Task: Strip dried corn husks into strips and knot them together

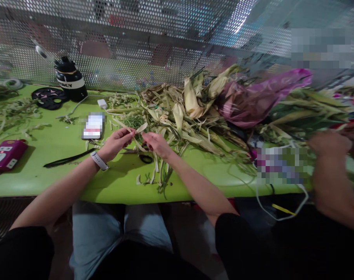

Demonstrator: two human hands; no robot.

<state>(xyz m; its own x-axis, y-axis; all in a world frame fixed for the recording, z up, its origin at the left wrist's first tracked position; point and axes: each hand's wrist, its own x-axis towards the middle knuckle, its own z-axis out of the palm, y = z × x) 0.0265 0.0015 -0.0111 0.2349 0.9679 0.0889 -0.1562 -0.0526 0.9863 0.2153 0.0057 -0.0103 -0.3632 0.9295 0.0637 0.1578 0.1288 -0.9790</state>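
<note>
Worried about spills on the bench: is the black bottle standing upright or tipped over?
Upright: the black bottle stands on its base on the green table, cap on top.

Table (42, 175) lime green; husks (191, 116) pale yellow-green; bag (252, 101) purple.

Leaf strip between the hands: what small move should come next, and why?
Probably ease the hands apart to split it: left hand and right hand each pinch an end of the leaf strip, and thin strips lie on the green table below.
</note>
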